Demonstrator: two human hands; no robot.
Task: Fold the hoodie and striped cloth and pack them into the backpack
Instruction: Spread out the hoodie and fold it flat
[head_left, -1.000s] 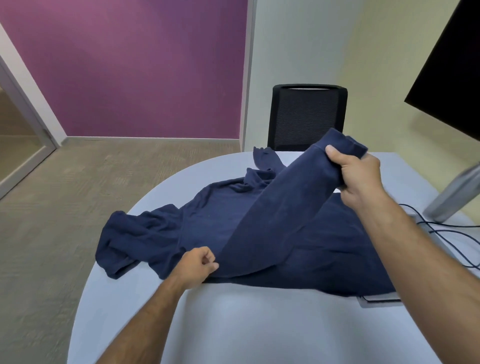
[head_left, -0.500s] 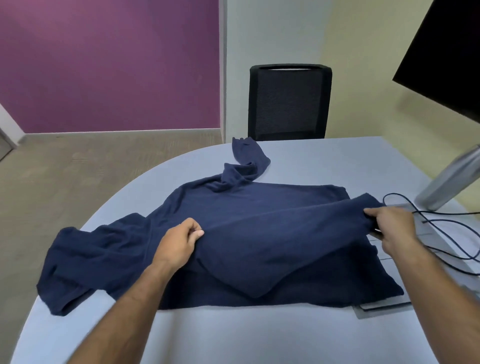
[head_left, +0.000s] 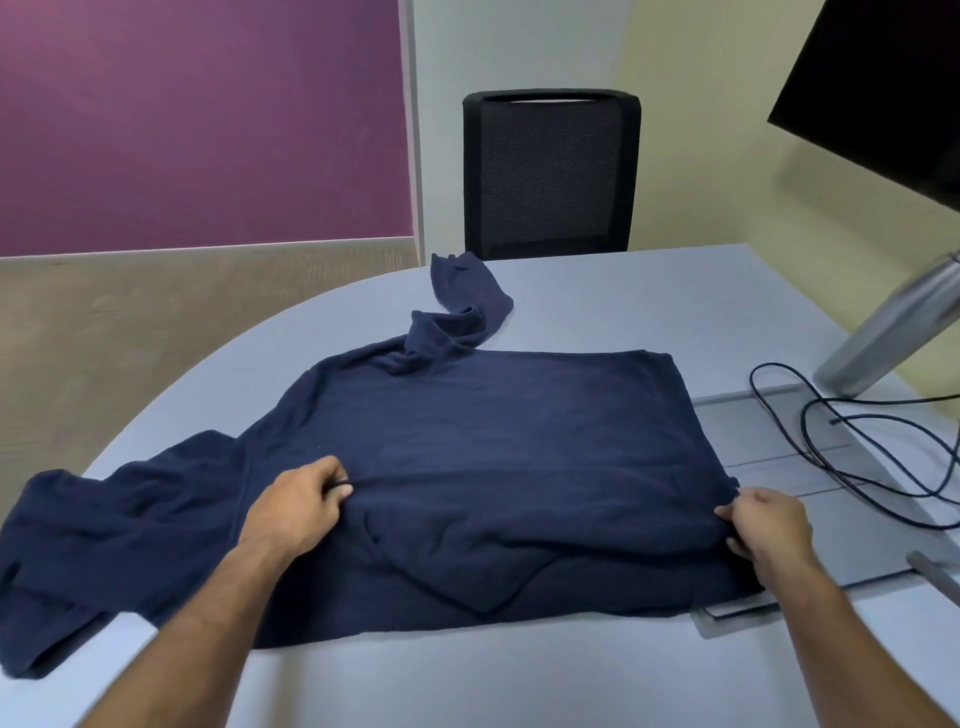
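The navy hoodie (head_left: 493, 441) lies spread on the pale grey table (head_left: 597, 296), body flat at the centre. One sleeve is folded across the near part of the body, forming a diagonal ridge. The other sleeve (head_left: 467, 296) trails away toward the far edge of the table, bunched where it meets the shoulder. The hood end (head_left: 93, 545) lies crumpled at the left, reaching the table's rounded edge.

The left hand (head_left: 296, 512) rests on the hoodie near the shoulder of the folded sleeve; its fingers (head_left: 337, 483) are curled and pinch a small fold of fabric. The right hand (head_left: 769, 530) is at the hoodie's right edge; its fingers (head_left: 732, 512) are curled and pinch the cloth at the folded sleeve's end.

The hoodie's right edge overlaps a flat grey panel (head_left: 779, 431) set on the table. Black cables (head_left: 831, 457) loop across this panel. A silver monitor stand (head_left: 893, 327) rises at the far right, carrying a dark screen (head_left: 893, 88). A black mesh chair (head_left: 550, 171) stands beyond the table, against the wall.
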